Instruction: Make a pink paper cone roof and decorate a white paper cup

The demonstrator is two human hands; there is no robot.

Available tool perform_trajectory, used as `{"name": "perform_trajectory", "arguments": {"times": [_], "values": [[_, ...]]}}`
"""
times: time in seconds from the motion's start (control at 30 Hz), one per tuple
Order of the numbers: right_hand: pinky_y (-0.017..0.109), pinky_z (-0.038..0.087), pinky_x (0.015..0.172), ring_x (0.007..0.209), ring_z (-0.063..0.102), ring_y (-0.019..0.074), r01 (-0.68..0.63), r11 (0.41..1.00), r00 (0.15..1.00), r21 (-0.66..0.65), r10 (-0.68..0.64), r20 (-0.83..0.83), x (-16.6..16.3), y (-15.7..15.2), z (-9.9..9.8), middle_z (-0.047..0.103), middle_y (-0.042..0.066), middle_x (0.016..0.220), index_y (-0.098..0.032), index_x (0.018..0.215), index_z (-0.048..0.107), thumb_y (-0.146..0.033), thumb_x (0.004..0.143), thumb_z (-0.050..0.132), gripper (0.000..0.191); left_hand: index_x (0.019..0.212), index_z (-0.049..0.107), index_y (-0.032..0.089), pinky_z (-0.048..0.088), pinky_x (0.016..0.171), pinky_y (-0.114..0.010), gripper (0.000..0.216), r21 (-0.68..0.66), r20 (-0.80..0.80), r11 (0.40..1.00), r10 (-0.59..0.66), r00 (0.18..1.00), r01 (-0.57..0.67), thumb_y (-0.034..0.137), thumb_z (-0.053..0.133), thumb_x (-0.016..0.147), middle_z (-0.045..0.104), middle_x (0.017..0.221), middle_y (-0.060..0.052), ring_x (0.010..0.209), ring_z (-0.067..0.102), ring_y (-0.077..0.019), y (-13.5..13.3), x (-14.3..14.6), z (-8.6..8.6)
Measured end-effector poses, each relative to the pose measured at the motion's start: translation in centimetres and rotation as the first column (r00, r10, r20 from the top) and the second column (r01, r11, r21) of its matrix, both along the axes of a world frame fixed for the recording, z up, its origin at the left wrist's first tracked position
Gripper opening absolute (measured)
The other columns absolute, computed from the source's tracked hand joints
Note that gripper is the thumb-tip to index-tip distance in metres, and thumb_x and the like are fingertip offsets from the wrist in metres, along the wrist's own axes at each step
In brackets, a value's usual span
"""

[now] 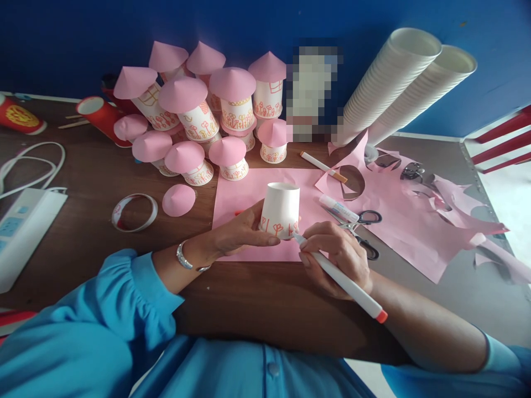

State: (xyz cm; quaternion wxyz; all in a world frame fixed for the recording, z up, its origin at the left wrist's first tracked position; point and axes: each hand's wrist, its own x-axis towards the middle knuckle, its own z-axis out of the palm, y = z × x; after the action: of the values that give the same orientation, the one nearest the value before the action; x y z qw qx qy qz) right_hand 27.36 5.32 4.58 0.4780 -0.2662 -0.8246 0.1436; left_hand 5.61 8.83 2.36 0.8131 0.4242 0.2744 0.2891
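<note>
On the head view I have both hands working above the surface point(290, 309). Left hand point(238, 232): curled around the lower part of a white paper cup point(282, 205), thumb across the front near the rim. The cup is upside down, narrow base up, held over a pink sheet point(232, 196); its mouth faces down, so I can't see inside. Red flowers point(277, 228) run along the rim. Right hand point(336, 251): closed in a pen grip on a white marker point(348, 283) with a red-orange end. Tip is right at the cup's rim; can't tell if it's in contact.

Other containers: two tall stacks of white cups point(385, 85), nested one inside another, lean by the blue wall, mouths up. Behind and left of my hands, a cluster of decorated cups point(199, 124) wears pink cone roofs point(183, 95), some set on top of others; insides hidden. Red cup point(110, 126) tilts at left, open end up and left, contents unreadable. Loose pink cone point(178, 200) sits near a tape ring point(155, 213). Glue stick point(339, 208) and scissors point(369, 217) lie just beyond the right hand.
</note>
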Motion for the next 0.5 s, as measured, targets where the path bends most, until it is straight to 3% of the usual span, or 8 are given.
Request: {"name": "perform_trajectory", "arguments": {"times": [0.3,0.5], "values": [[0.026,0.053,0.053,0.066,0.061,0.0150,0.022,1.000,0.999,0.017,-0.023,0.033,0.3,-0.2,-0.3,0.060,0.003,0.086,-0.022,0.108,0.062,-0.008,0.092,0.059,0.021,0.119,0.063,0.019,0.050,0.093,-0.037,0.055,-0.010,-0.018,1.000,0.011,1.000,-0.011,0.029,0.091,0.072,0.071,0.108,-0.006,0.100,0.066,-0.0210,0.0,0.0,-0.1],[0.030,0.054,0.060,0.073,0.064,0.0173,0.081,0.997,0.997,-0.003,-0.081,0.002,0.7,-0.1,-1.3,0.062,0.004,0.094,-0.025,0.114,0.066,-0.010,0.095,0.059,0.025,0.123,0.061,0.022,0.051,0.094,-0.039,0.062,0.066,-0.047,0.996,0.071,0.996,-0.068,0.028,0.093,0.070,0.071,0.111,-0.006,0.105,0.066,-0.0234,-0.2,0.3,0.2]]}}
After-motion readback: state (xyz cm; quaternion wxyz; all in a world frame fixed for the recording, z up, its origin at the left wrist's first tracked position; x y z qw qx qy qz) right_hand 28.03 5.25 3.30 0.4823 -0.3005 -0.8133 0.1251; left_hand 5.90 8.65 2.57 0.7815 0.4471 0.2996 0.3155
